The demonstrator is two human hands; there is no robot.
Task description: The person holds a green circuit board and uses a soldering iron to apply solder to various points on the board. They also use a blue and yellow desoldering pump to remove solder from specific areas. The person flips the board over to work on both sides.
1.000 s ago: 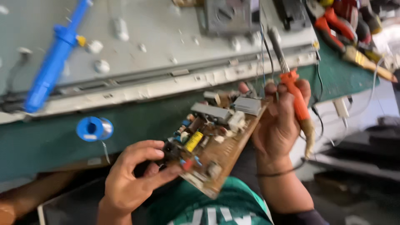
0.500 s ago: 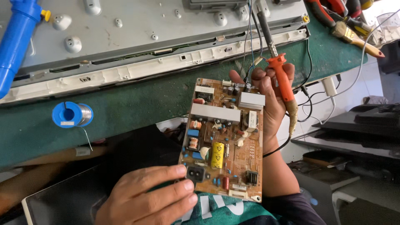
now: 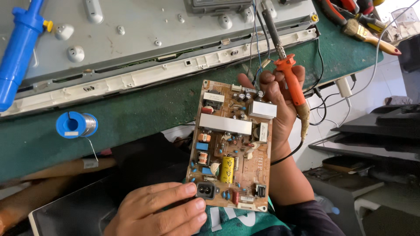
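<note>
Circuit board (image 3: 229, 146) now turned upright vs 1 s ago — steadied by left hand (image 3: 162, 209), gripped w/ soldering iron (image 3: 288, 76) in right hand (image 3: 278, 105).

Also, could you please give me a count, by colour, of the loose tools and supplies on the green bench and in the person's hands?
Blue: 2 – desoldering pump, solder spool
Orange: 1 – soldering iron, held in the right hand
Brown: 1 – circuit board, held between both hands, left hand at its lower edge
Wooden-handled: 1 – brush
Total: 5
</note>
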